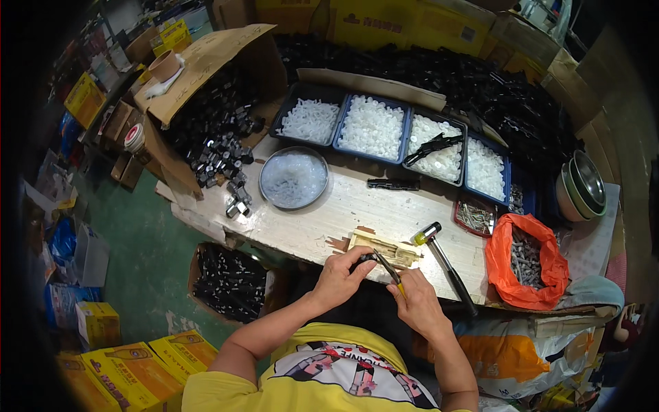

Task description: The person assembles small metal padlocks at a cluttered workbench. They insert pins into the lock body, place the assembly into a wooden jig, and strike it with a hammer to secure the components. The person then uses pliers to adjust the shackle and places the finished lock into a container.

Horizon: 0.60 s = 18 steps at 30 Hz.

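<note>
Print crowds the workshop: dark capital letters arch over the white panel of a yellow T-shirt (353, 378), and reddish Chinese-style characters stand beside bottle pictures on yellow cartons (130, 374) at lower left. More characters line the long yellow carton (405, 27) at the back. From where I stand, marks on a yellow box (86, 101) at far left are too small to read.
</note>
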Motion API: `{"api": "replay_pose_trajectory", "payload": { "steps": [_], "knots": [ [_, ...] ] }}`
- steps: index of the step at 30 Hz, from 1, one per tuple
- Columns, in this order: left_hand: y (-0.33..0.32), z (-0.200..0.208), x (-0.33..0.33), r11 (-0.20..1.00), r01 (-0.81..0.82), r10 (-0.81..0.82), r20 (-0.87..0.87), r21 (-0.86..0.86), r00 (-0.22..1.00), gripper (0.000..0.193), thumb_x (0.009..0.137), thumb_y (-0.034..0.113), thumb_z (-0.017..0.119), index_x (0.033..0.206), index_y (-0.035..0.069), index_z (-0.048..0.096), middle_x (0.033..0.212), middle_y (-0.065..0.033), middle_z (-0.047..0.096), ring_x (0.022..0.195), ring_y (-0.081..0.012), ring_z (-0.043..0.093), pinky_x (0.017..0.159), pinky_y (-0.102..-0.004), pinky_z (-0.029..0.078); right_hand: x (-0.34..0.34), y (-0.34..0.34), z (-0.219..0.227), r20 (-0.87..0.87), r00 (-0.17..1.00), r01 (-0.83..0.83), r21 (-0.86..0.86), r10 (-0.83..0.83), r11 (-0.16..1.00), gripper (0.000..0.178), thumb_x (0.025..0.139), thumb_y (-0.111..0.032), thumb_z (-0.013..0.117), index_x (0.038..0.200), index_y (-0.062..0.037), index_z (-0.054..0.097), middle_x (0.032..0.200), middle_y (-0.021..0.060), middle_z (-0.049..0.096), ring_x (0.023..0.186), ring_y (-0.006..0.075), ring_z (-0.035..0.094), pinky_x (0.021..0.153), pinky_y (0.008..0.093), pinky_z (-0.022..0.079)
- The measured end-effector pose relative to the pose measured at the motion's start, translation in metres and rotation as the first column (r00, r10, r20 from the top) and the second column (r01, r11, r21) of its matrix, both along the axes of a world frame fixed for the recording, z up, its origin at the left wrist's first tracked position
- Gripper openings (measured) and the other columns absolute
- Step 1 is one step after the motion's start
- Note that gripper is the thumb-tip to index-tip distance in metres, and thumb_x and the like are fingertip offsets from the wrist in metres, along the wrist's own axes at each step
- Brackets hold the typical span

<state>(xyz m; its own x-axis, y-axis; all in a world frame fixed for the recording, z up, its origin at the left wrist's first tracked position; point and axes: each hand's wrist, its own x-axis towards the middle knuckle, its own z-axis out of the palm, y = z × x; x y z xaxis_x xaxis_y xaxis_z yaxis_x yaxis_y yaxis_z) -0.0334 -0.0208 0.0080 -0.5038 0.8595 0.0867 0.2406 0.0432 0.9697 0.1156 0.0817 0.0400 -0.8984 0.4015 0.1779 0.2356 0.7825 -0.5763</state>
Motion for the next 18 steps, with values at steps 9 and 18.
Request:
{"api": "replay_pose_trajectory", "payload": {
  "steps": [9, 18],
  "knots": [
    [-0.036, -0.018, -0.016, 0.896, 0.371, -0.309, 0.943, 0.245, 0.124, 0.023, 0.085, 0.020, 0.054, 0.097, 0.000, 0.053, 0.060, -0.0098, 0.054, 0.040, -0.0146, 0.048, 0.034, -0.0234, 0.038, 0.012, -0.014, 0.000, 0.154, 0.971, -0.183, -0.006, 0.182, 0.983, 0.020, 0.073, -0.004, 0.061, 0.086, 0.0046, 0.050, 0.080, 0.0184, 0.052, 0.073, 0.0353, 0.050, 0.061, 0.0413, 0.043],
    [-0.135, -0.117, -0.038, 0.828, -0.341, 0.072, -0.519, -0.445, 0.852, 0.020, 0.080, 0.027, 0.056, 0.093, 0.012, 0.058, 0.076, -0.0095, 0.061, 0.069, -0.0305, 0.059, 0.056, -0.0403, 0.046, 0.002, -0.018, -0.015, 0.040, 0.999, -0.002, -0.039, 0.004, 0.999, 0.019, 0.083, -0.005, 0.051, 0.099, 0.0049, 0.051, 0.088, 0.0163, 0.051, 0.079, 0.0290, 0.050, 0.072, 0.0337, 0.040]
  ]
}}
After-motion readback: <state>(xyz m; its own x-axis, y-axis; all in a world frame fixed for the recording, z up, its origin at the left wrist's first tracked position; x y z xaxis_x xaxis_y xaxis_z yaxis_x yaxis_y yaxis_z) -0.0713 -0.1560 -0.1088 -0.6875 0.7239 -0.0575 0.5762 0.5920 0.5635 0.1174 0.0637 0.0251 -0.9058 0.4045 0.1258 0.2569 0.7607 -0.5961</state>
